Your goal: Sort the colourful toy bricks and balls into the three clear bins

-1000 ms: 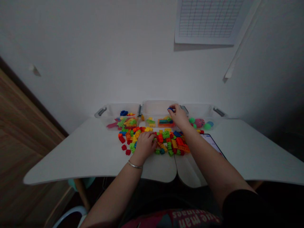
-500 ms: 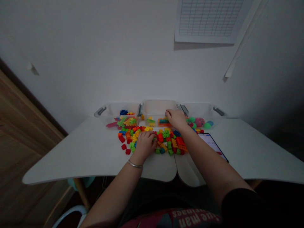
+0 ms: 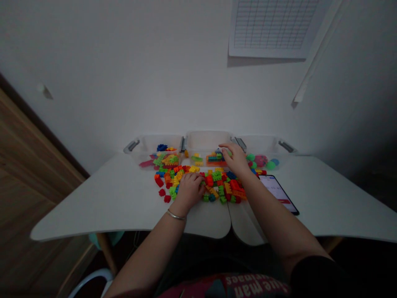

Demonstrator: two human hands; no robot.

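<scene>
My left hand (image 3: 190,189) rests on the near side of a heap of toy building bricks (image 3: 217,177), fingers draped over them and the thumb apart. I see nothing held in it, though the bricks beneath its fingers are hidden. Over the right part of the middle clear plastic box (image 3: 204,142) is my right hand (image 3: 235,159), thumb and forefinger spread with a gap between them. Just left of those fingers, several bricks, with an orange and teal piece (image 3: 215,159) among them, show inside the box.
A left clear box (image 3: 149,142) holds mixed coloured toy pieces. In the right clear box (image 3: 263,142) are green, pink and blue balls (image 3: 261,160). A phone (image 3: 277,193) lies right of the bricks, beside my right forearm. Behind the white table (image 3: 118,198) rises a wall.
My right hand has opened, thumb and forefinger parting, and has shifted slightly right. Bricks in the middle box that it covered now show. My left hand stays on the heap.
</scene>
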